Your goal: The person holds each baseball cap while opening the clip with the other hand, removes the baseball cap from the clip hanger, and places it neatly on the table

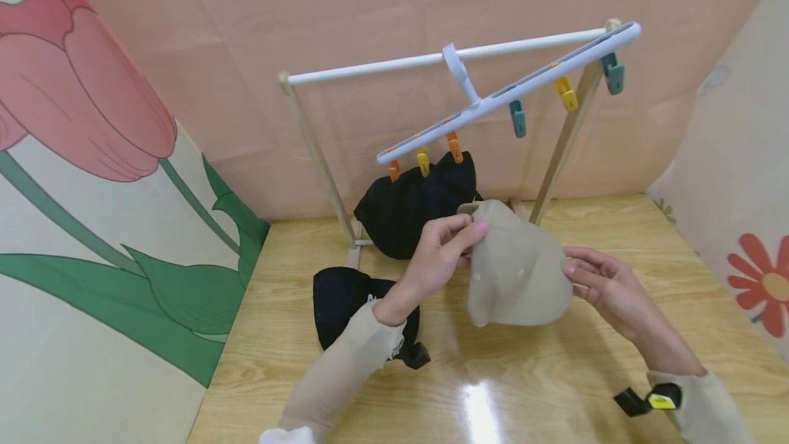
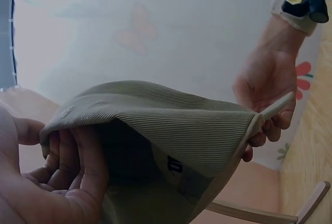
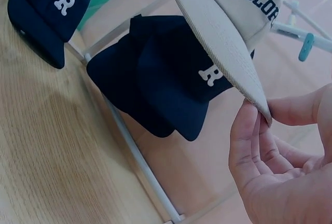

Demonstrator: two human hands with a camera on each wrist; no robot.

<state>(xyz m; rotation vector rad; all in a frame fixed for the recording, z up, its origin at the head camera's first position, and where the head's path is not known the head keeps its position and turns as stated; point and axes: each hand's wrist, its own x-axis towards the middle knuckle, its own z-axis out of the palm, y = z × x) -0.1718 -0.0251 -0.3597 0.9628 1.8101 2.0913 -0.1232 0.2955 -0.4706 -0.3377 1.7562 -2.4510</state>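
Note:
A beige baseball cap (image 1: pixel 518 273) is held up between both hands, in front of a clip hanger. My left hand (image 1: pixel 431 252) pinches its edge, with fingers tucked inside the crown in the left wrist view. On the other side my right hand (image 1: pixel 616 297) pinches the tip of the brim (image 3: pixel 223 53) between thumb and fingers. Dark lettering shows on the front of the cap in the right wrist view. Behind it, dark caps (image 3: pixel 171 79) hang overlapping, one with a white R; in the head view they hang under the hanger's left clips.
The pale hanger (image 1: pixel 536 81) hooks over a white rail (image 1: pixel 370 67) on a wooden-legged stand. Its right half carries teal clips (image 1: pixel 613 74) and a yellow clip (image 1: pixel 566 93). Another dark cap (image 1: pixel 339 300) lies on the wooden table (image 1: pixel 246 389), beneath my left forearm.

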